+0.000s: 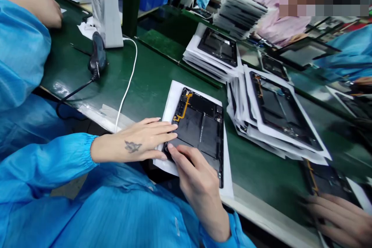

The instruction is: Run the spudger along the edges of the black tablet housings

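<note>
A black tablet housing (189, 127), inside face up, lies on a white sheet (171, 93) at the front edge of the green bench. An orange flex cable (184, 110) runs along its upper left part. My left hand (139, 139) rests with stretched fingers across the left edge of the housing and the sheet. My right hand (197, 174) is bent over the housing's lower left, its thumb and index finger pressed together by the edge. Whatever they may pinch is too small or hidden to make out.
Stacked housings on white sheets (270, 124) stand to the right, with another stack (215, 54) behind. A white fan (107, 11), its white cable (129, 79) and a black corded tool (98, 56) are at left. Co-workers' hands (340, 213) (40, 7) show at both sides.
</note>
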The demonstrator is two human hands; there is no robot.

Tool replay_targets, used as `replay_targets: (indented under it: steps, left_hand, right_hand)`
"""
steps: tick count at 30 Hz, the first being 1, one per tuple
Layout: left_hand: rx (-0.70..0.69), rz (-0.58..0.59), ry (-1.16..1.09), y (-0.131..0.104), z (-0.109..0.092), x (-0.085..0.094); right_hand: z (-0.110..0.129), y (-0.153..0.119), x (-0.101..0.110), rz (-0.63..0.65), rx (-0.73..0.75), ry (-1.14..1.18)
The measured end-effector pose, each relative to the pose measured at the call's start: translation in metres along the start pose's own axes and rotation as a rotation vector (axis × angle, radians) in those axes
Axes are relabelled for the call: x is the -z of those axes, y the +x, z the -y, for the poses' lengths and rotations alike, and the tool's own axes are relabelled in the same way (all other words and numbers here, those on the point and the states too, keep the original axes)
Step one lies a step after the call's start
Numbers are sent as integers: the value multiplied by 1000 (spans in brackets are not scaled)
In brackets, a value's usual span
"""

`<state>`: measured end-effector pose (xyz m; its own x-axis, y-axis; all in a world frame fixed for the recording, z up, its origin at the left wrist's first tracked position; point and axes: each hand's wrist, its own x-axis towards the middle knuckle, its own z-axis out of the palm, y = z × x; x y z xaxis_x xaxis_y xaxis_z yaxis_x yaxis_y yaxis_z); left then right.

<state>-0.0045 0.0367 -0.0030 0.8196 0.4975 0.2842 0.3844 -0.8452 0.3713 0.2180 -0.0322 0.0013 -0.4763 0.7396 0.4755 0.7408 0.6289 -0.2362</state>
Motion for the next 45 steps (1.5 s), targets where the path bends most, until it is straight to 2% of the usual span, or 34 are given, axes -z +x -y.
replay_targets:
  steps: [3,7,12,18,23,27,30,32,35,37,38,40,42,45]
  left_hand:
    - [-4,-14,-1,0,0,0]
    - [-11,-37,-11,-1,-2,0]
    - [-34,0,-64,-1,0,3]
    - [-45,76,-107,-2,6,10]
    - [-57,25,-101,-2,8,6]
    - [-40,62,-83,-3,8,9]
    - [-17,36,-35,-8,7,9]
    - [-2,-36,3,-13,5,6]
    - [2,-162,59,-21,0,2]
    - [-27,-207,108,-25,-4,1]
    - [-51,-218,138,-26,-6,1]
    - [-102,-235,202,-27,-9,1]
    - [-139,-242,258,-25,-10,0]
    - [-168,-243,281,-21,-8,-3]
  right_hand:
    - [1,3,4,19,41,-61]
    - [7,11,12,105,130,-236]
    - [13,20,18,179,216,-385]
    - [14,24,24,247,255,-392]
    - [16,28,21,242,288,-416]
    - [9,30,23,258,274,-372]
    - [4,22,31,140,170,-258]
    - [5,13,37,-66,19,-152]
    - [13,0,40,-427,-345,169]
    - [17,-4,38,-521,-520,477]
    - [18,-6,37,-505,-554,587]
    - [18,-9,32,-408,-515,647]
    - [17,-15,25,-344,-400,570]
    - [17,-24,10,-348,-172,415]
